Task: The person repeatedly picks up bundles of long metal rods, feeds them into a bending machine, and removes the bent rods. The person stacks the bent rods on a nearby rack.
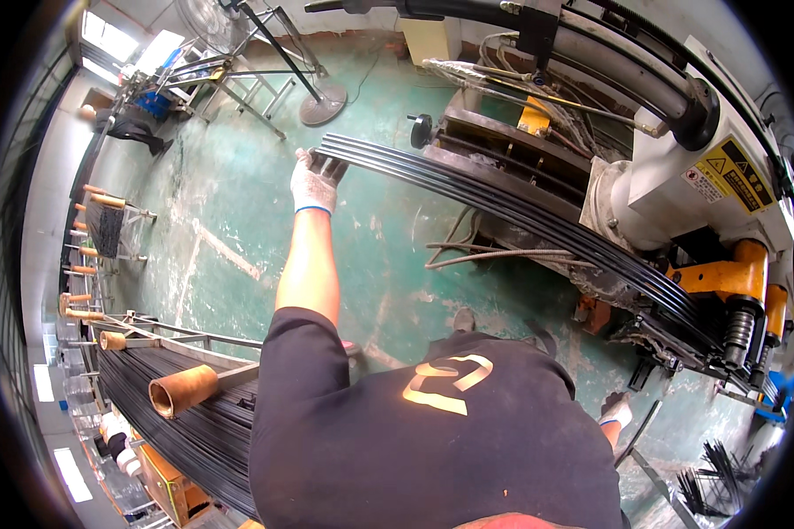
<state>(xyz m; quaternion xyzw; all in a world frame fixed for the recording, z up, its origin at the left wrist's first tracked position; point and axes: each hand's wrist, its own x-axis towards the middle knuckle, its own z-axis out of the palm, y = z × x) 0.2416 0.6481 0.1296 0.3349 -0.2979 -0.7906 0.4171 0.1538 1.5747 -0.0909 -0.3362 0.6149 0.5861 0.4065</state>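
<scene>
My left hand (315, 181), in a white glove with dark fingers, is stretched far forward. Its fingers are closed around the near-left ends of several long, thin black metal tubes (468, 187). Side by side, these run across to the right, in front of the grey machine (670, 167), and their far ends go under its orange clamp part (723, 269). Low on the right, beside my body, my right hand (617, 411) shows in a similar glove, near a slim dark bar (641, 430). Its fingers are too small and partly hidden to read.
A rack (229, 377) heaped with long black rods stands left of me, with a brown cardboard tube (183, 391) on its post. Hoses (503, 254) hang below the machine. A round stand base (323, 104) rests on the green floor. Another person (132, 128) is at far left.
</scene>
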